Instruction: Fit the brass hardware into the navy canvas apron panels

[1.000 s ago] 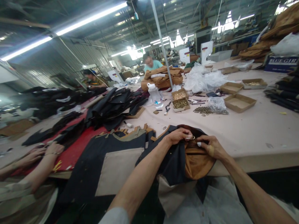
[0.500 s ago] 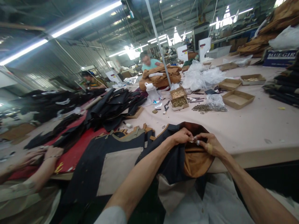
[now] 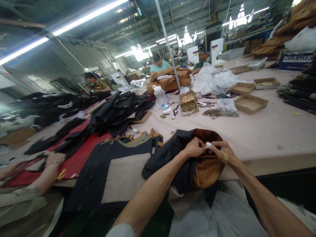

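A dark garment (image 3: 170, 154) with a brown lining (image 3: 207, 169) is bunched at the table's front edge and hangs toward my lap. My left hand (image 3: 195, 147) is closed in a pinch on its upper edge. Close against it, my right hand (image 3: 222, 151) also pinches the garment, with white tape on one digit and a tan plaster near the thumb's base. Whatever small part lies between the fingertips is hidden. To the left lies another dark garment piece with a beige pocket (image 3: 125, 177), its tan tabs along the top edge.
Open boxes of small metal parts (image 3: 189, 107), a loose pile of rings (image 3: 212, 113) and a water bottle (image 3: 161, 98) stand beyond my hands. Empty cardboard trays (image 3: 251, 104) are at the right. Dark cloth (image 3: 118, 110) is heaped left, near a co-worker's hands (image 3: 54, 159).
My fingertips have drawn closer together at the garment's edge, and my left hand has shifted slightly right. The co-worker's hands at the left have moved a little on the cloth.
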Demonstrator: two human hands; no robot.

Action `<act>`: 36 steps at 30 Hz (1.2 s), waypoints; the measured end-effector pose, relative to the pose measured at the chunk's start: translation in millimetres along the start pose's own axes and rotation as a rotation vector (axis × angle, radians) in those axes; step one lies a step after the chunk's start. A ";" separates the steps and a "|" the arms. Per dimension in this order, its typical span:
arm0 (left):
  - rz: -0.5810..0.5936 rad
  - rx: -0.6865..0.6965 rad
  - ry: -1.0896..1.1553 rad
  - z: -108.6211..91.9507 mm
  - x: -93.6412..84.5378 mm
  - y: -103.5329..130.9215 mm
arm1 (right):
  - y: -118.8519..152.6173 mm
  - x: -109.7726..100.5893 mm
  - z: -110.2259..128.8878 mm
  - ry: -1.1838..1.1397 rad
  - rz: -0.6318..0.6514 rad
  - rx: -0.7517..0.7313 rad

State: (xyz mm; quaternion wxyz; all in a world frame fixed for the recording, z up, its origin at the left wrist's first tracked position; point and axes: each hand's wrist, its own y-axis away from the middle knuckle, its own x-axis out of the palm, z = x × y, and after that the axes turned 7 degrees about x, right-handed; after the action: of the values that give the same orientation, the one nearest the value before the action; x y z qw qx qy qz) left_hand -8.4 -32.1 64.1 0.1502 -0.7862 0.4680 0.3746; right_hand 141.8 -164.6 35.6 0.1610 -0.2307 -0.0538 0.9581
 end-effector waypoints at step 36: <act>-0.010 -0.055 0.364 17.8 7.2 -9.2 | 11.0 -9.8 -19.3 -0.145 0.018 0.142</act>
State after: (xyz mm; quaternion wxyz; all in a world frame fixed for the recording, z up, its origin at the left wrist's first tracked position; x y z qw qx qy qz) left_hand -6.6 -21.3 45.8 0.0435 -0.8470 0.4733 0.2381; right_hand 155.8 -177.7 20.7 0.1642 -0.1493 0.0051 0.9750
